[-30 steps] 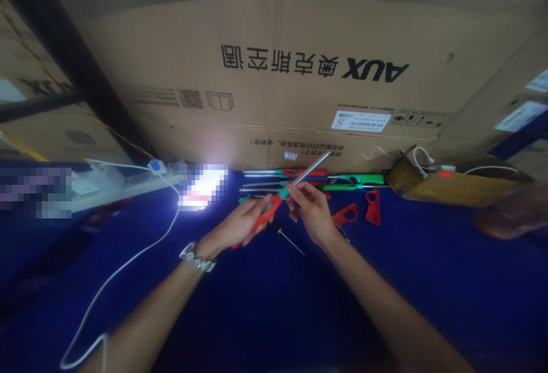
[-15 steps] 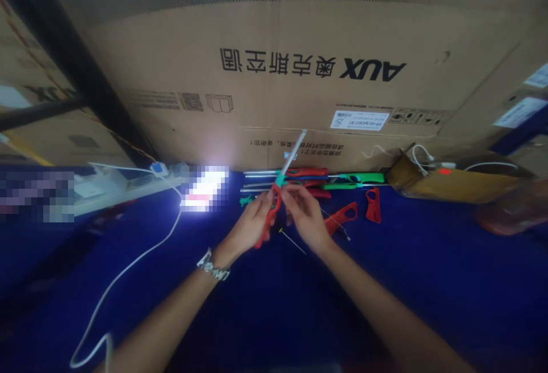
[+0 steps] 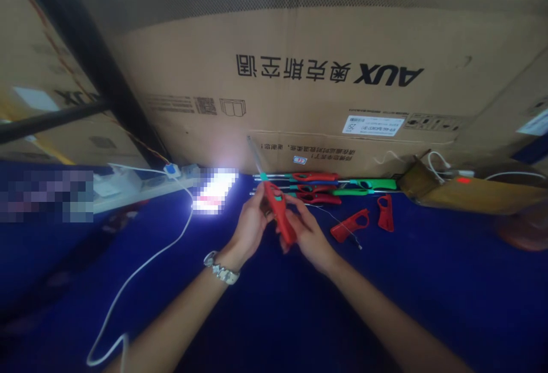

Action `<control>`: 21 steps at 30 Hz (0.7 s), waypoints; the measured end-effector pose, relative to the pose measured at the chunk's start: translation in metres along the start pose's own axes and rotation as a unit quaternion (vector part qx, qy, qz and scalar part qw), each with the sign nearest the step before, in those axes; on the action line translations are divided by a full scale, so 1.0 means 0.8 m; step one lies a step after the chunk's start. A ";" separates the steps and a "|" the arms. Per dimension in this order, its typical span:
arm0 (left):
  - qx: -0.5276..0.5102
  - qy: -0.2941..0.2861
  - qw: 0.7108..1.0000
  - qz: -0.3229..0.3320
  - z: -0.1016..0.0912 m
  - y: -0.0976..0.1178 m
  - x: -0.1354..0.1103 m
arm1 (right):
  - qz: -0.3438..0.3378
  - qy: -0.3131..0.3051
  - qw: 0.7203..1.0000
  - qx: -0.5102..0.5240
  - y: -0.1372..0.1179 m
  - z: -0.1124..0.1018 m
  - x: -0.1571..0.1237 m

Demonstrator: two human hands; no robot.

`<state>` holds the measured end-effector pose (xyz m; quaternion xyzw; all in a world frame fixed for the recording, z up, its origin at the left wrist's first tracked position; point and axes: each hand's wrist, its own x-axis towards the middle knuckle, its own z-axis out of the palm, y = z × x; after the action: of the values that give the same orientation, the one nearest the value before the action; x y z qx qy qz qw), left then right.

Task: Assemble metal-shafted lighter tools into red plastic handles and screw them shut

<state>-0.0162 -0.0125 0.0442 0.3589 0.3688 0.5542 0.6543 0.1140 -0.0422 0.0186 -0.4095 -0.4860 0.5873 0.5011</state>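
A long-nosed lighter (image 3: 280, 213) with a red handle, a green trigger and a thin metal tube is between my hands, its tube tilted up and to the left. My left hand (image 3: 252, 220) is closed around the front of the handle, near the base of the tube. From the other side, the fingers of my right hand (image 3: 309, 230) are closed on the handle's rear part. Just beyond my hands lie several red and green lighters (image 3: 317, 177). Right of my right hand are a loose red handle half (image 3: 350, 226) with a thin wire across it, and another red shell piece (image 3: 385, 213).
A large cardboard box (image 3: 291, 25) stands along the back of the blue table surface (image 3: 274, 316). To the left, a bright blurred screen (image 3: 216, 190) lies beside a white power strip (image 3: 137, 187) and its white cable (image 3: 141, 273). An open carton (image 3: 462, 193) sits at the right.
The lighter has turned, so its tube now leans left instead of right. My right hand has moved onto the handle's rear. A yellow-ended thin rod on the table is no longer visible there.
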 end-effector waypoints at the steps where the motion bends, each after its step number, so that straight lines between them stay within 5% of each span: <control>1: 0.005 -0.009 1.000 0.011 -0.001 0.002 0.001 | 0.008 0.009 1.000 0.015 -0.002 -0.001 0.001; 5: 0.068 -0.033 0.997 0.030 -0.005 0.005 0.002 | 0.016 0.037 0.999 0.031 -0.015 -0.009 0.005; 11: 0.100 -0.015 0.994 0.031 -0.011 0.004 0.006 | 0.051 -0.002 0.999 -0.008 -0.021 -0.016 0.004; 16: 0.040 0.002 0.996 0.074 -0.014 0.003 0.011 | 0.020 -0.029 0.997 -0.072 -0.019 -0.021 0.002; 21: 0.025 -0.078 0.994 0.069 -0.018 -0.002 0.016 | -0.027 -0.048 0.985 -0.163 -0.020 -0.022 -0.002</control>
<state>-0.0269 0.0011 0.0347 0.4415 0.3046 0.5589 0.6323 0.1344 -0.0405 0.0306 -0.4437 -0.6099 0.5055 0.4191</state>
